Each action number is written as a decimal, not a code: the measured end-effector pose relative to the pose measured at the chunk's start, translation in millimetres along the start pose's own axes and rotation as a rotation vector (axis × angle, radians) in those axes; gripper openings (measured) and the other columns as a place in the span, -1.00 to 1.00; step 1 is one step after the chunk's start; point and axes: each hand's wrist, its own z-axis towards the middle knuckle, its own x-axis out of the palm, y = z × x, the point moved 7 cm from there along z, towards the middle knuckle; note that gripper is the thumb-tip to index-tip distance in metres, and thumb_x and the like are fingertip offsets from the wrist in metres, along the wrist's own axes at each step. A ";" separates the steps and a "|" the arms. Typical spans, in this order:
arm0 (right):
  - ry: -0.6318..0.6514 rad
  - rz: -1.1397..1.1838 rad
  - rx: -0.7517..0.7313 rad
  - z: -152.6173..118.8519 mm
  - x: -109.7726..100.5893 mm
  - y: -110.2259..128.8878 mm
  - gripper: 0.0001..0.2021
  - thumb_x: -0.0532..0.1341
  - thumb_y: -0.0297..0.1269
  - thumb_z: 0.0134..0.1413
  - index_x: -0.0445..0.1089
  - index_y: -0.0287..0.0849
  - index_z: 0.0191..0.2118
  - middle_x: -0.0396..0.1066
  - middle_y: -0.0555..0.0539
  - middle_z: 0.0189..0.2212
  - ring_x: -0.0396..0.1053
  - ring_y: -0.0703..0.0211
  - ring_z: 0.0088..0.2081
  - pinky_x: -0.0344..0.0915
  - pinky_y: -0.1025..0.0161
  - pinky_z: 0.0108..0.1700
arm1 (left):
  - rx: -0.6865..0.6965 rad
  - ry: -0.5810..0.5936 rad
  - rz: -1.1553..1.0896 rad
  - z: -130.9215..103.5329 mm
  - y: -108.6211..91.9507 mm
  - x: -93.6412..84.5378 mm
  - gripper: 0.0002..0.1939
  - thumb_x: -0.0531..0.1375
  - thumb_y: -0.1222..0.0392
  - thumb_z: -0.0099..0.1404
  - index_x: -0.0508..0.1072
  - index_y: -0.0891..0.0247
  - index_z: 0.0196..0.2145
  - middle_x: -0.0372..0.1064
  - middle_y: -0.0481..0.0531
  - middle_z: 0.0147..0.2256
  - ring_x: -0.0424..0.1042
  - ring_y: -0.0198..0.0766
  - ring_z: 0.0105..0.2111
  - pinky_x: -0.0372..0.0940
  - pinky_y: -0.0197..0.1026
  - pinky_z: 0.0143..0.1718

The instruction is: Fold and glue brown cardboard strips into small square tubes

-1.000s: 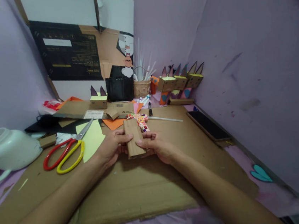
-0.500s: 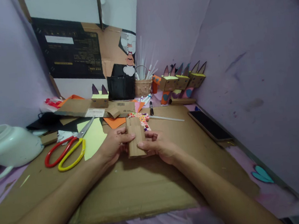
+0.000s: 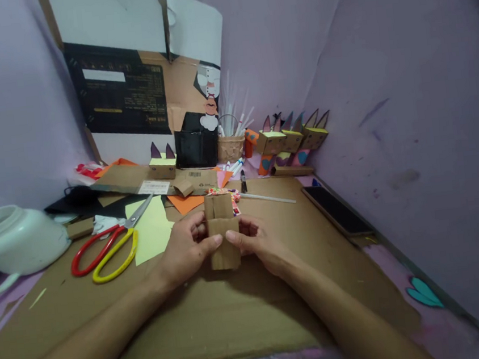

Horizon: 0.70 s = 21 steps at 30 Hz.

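Between both hands, above the cardboard sheet [image 3: 274, 313], is a small folded cardboard piece [image 3: 225, 255], box-like, with a second narrower part rising from its top. My left hand [image 3: 189, 245] grips its left side, thumb on the front face. From the right, my right hand [image 3: 256, 239] holds it the same way, its thumb tip close to the other thumb. The fingers behind the piece are partly hidden. A colourful patterned strip [image 3: 235, 197] shows just behind it, mostly covered.
Left of my hands lie scissors [image 3: 113, 247] with red and yellow handles, on yellow paper [image 3: 153, 228]. A white teapot-like vessel [image 3: 19, 240] stands far left. A phone [image 3: 337, 209] lies right. Cardboard animal figures [image 3: 272, 142] and a basket of markers [image 3: 231, 148] stand behind.
The cardboard piece has turned in my hands and now shows a stepped face instead of one long flat face. Both thumbs have come nearer each other. The view has tilted slightly.
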 end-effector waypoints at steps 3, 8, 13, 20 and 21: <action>-0.078 -0.116 -0.126 -3.1 -4.5 11.8 -0.73 0.32 -0.22 -0.24 0.43 -0.20 -0.32 0.42 -0.05 -0.40 0.36 0.19 -0.41 0.30 0.27 -0.39 | 0.059 0.009 0.071 -3.2 -2.6 2.6 -0.58 0.22 0.24 0.05 0.31 0.41 -0.10 0.43 0.23 -0.17 0.43 0.01 -0.16 0.34 -0.07 -0.19; -0.148 -0.305 -0.323 -10.9 -6.2 28.6 -0.91 0.28 -0.34 -0.21 0.46 -0.21 -0.46 0.36 -0.03 -0.43 0.30 0.21 -0.39 0.25 0.33 -0.43 | 0.104 0.015 0.252 -6.2 -5.0 7.0 -0.59 0.19 0.25 0.08 0.33 0.36 -0.08 0.43 0.15 -0.16 0.43 -0.07 -0.20 0.34 -0.14 -0.22; -0.123 -0.402 -0.449 -17.7 -3.9 32.3 -0.91 0.26 -0.40 -0.15 0.46 -0.21 -0.41 0.34 -0.06 -0.40 0.32 0.20 -0.36 0.26 0.35 -0.45 | 0.020 0.046 0.294 -6.5 -3.0 10.9 -0.67 0.18 0.22 0.07 0.45 0.35 -0.18 0.50 0.07 -0.28 0.44 -0.08 -0.24 0.34 -0.20 -0.28; -0.126 -0.400 -0.402 -13.5 1.1 27.9 -0.88 0.30 -0.36 -0.19 0.47 -0.20 -0.40 0.39 -0.05 -0.39 0.35 0.18 -0.35 0.31 0.33 -0.41 | 0.031 -0.024 0.272 -6.2 -2.8 9.4 -0.70 0.23 0.17 0.04 0.50 0.33 -0.25 0.53 0.03 -0.32 0.48 -0.09 -0.31 0.36 -0.22 -0.33; -0.119 -0.386 -0.381 -12.0 0.4 29.2 -0.83 0.32 -0.34 -0.21 0.48 -0.20 -0.37 0.41 -0.06 -0.37 0.37 0.17 -0.35 0.32 0.31 -0.38 | 0.010 -0.031 0.247 -5.8 -0.3 7.5 -0.71 0.23 0.16 0.03 0.50 0.33 -0.27 0.53 0.04 -0.34 0.48 -0.08 -0.33 0.36 -0.21 -0.34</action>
